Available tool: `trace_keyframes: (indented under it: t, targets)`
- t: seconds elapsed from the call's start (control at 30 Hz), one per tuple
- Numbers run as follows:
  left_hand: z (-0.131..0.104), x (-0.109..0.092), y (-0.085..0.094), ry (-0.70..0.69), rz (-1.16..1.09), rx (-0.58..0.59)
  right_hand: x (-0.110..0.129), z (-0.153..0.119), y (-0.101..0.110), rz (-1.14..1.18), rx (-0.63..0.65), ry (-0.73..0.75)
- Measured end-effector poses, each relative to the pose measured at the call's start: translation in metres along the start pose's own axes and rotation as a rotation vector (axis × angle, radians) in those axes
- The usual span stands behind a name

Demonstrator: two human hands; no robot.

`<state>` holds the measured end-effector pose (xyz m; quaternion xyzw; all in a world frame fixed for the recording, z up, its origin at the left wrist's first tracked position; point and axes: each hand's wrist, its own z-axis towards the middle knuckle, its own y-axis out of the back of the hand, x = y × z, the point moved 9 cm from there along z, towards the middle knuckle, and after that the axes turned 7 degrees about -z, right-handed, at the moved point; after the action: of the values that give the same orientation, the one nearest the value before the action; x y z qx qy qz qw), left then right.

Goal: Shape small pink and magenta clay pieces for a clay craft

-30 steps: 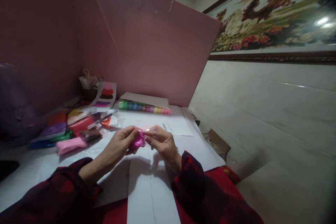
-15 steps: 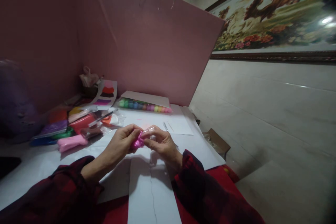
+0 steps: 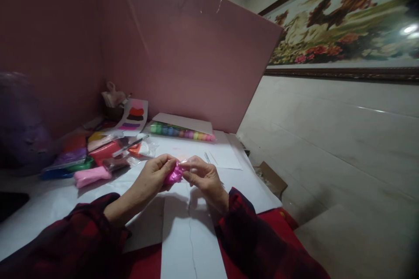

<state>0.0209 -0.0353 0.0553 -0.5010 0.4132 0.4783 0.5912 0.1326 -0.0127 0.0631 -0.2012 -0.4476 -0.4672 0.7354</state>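
Note:
Between my two hands, above the white paper, is a small clear plastic bag of bright pink clay (image 3: pixel 175 175). My left hand (image 3: pixel 156 171) grips it from the left, thumb on top and fingers curled beneath. From the right, my right hand (image 3: pixel 204 178) pinches the clear plastic at the bag's edge between thumb and fingers. Below the hands lies a white paper strip (image 3: pixel 193 244) with a wavy line running down it. The fingers partly cover the bag, so its far side is hidden.
Several bagged clay packs, among them a light pink one (image 3: pixel 93 176), are heaped on the left. Behind stands a clear case of coloured pots (image 3: pixel 181 132). A pen (image 3: pixel 207 157) lies on paper beyond my right hand. An open cardboard box (image 3: pixel 270 178) is at the right.
The view has shifted slightly. My right hand has drawn a little to the right of the pink clay, and more of the clay shows between the hands. Both hands keep their grip.

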Motion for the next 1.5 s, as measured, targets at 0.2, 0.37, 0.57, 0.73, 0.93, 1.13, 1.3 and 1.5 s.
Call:
trace_keyframes:
  t: [0.2,0.37,0.57,0.73,0.93,1.13,1.3,1.5]
  targets:
    - [0.0,0.0,0.001,0.006,-0.001,-0.019,0.001,0.001,-0.001,0.025,0.018,-0.021]
    - [-0.001,0.0,0.0,-0.008,0.024,-0.016,0.004,0.001,-0.003,0.016,0.045,0.0]
    - [0.0,0.0,0.001,-0.011,0.017,-0.021,0.001,0.0,0.003,0.011,-0.035,0.014]
    - [0.002,0.006,0.003,0.024,0.028,-0.032,-0.004,0.001,-0.001,0.068,-0.005,-0.037]
    - [0.001,0.004,0.004,0.015,0.055,-0.041,-0.002,0.0,-0.009,0.075,0.089,-0.107]
    - [0.002,-0.001,0.007,-0.051,0.041,-0.064,0.002,0.001,-0.004,0.036,0.035,-0.057]
    - [0.003,-0.003,0.013,-0.112,0.064,-0.08,0.012,0.0,0.001,-0.168,-0.034,0.047]
    - [0.003,-0.003,0.016,-0.155,0.13,-0.119,0.012,0.0,-0.004,-0.213,-0.006,0.072]
